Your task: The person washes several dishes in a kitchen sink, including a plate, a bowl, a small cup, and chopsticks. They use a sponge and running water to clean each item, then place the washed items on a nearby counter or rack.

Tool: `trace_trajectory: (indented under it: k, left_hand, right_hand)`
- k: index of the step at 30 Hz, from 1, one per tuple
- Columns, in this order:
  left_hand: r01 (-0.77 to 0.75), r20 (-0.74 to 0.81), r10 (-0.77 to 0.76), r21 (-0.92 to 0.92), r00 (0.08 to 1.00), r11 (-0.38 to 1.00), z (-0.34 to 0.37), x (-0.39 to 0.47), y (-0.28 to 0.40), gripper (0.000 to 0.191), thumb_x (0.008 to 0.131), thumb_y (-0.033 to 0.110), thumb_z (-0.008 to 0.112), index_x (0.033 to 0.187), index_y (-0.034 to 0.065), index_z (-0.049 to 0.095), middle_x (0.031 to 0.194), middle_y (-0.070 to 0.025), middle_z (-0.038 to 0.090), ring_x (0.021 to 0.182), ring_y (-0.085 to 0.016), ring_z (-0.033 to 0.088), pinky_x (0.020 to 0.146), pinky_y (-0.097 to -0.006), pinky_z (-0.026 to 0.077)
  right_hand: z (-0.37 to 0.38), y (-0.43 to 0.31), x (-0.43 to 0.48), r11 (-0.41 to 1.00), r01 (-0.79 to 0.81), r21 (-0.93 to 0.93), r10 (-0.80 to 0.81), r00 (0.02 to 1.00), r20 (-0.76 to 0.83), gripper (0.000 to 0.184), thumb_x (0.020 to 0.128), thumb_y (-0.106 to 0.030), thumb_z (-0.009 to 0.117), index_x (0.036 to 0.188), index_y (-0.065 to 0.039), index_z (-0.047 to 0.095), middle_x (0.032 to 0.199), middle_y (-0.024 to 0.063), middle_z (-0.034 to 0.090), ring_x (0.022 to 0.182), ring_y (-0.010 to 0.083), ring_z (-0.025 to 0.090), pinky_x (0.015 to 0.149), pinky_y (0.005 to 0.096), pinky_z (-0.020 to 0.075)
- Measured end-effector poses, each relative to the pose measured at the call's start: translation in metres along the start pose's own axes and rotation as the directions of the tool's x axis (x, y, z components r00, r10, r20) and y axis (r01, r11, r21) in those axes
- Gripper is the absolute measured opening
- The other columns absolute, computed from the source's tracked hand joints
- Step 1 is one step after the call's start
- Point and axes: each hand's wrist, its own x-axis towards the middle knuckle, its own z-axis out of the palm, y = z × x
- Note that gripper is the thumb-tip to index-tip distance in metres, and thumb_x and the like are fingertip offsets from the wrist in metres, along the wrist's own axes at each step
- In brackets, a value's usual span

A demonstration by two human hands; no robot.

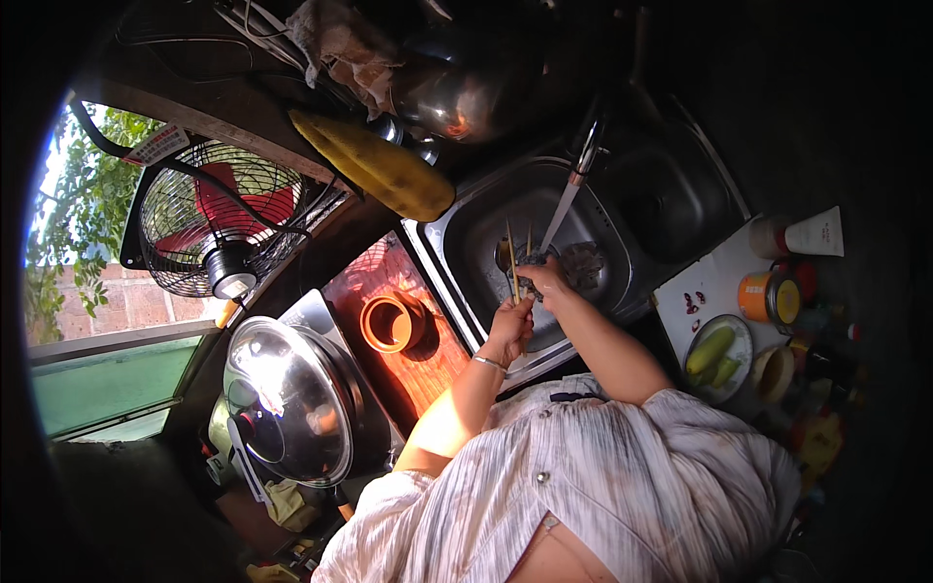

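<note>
My left hand (512, 325), with a bangle at the wrist, is closed around a pair of wooden chopsticks (512, 255) over the near side of a stainless steel sink basin (466, 251). My right hand (547, 278) is just beyond it, at the chopsticks, with a grey scrubber-like clump (531, 273) under its fingers. Water (560, 215) runs from the faucet (589, 146) down beside the right hand. A round metal utensil, perhaps a ladle (503, 253), lies partly hidden behind the chopsticks. Another grey clump (583, 264) rests on the basin floor to the right; its kind is unclear.
A brown clay pot (392, 323) stands on the red wooden board (357, 280) left of the sink. Beyond are a glass-lidded pan (288, 401) and a fan (219, 218). Yellow gloves or cloth (372, 167) hang above. At right, a plate (740, 350) holds green vegetables beside an orange jar (762, 295).
</note>
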Motion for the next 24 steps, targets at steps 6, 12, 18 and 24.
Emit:
trace_trajectory:
  k: [6, 12, 18, 24]
  left_hand:
    - [-0.022, 0.067, 0.019, 0.056, 0.998, 0.998, 0.001, -0.022, -0.011, 0.024, 0.084, 0.029, 0.050, 0.069, 0.0137, 0.038, 0.049, 0.0038, 0.036, 0.034, -0.006, 0.024, 0.031, -0.0212, 0.016]
    - [-0.052, 0.017, 0.052, -0.039, 0.998, 0.998, -0.019, -0.024, -0.019, 0.029, 0.088, 0.036, 0.036, 0.077, 0.0097, 0.042, 0.054, 0.0011, 0.038, 0.036, -0.007, 0.026, 0.033, -0.0209, 0.021]
    - [-0.122, -0.013, 0.140, 0.415, 0.990, 0.902, -0.009, 0.014, -0.006, 0.033, 0.089, 0.037, 0.031, 0.073, 0.0095, 0.040, 0.051, 0.0001, 0.038, 0.036, -0.010, 0.032, 0.032, -0.0234, 0.025]
    - [0.001, 0.149, -0.052, 0.328, 0.987, 0.945, -0.001, -0.010, 0.010, 0.036, 0.089, 0.040, 0.032, 0.067, 0.0115, 0.039, 0.047, 0.0050, 0.028, 0.035, -0.006, 0.023, 0.032, -0.0213, 0.017]
  right_hand:
    - [-0.014, -0.021, 0.068, 0.985, 0.171, 0.012, -0.151, 0.899, -0.410, 0.043, 0.060, -0.010, 0.067, 0.099, 0.002, 0.052, 0.089, 0.0121, 0.058, 0.080, 0.0208, 0.055, 0.066, 0.0358, 0.0432]
    - [-0.043, -0.046, 0.051, 0.986, 0.009, 0.167, 0.013, 0.991, -0.131, 0.030, 0.063, -0.012, 0.064, 0.089, -0.001, 0.055, 0.078, 0.0073, 0.058, 0.065, 0.0168, 0.056, 0.056, 0.0309, 0.0463]
    - [0.002, 0.010, -0.016, 0.986, -0.035, 0.162, 0.046, 0.997, -0.069, 0.049, 0.057, -0.012, 0.070, 0.100, -0.003, 0.048, 0.092, 0.0090, 0.054, 0.088, 0.0205, 0.050, 0.076, 0.0342, 0.0388]
    - [-0.005, 0.020, 0.045, 0.949, -0.017, 0.316, 0.077, 0.981, -0.179, 0.042, 0.056, -0.009, 0.068, 0.093, 0.000, 0.052, 0.089, 0.0099, 0.055, 0.080, 0.0208, 0.052, 0.068, 0.0341, 0.0413]
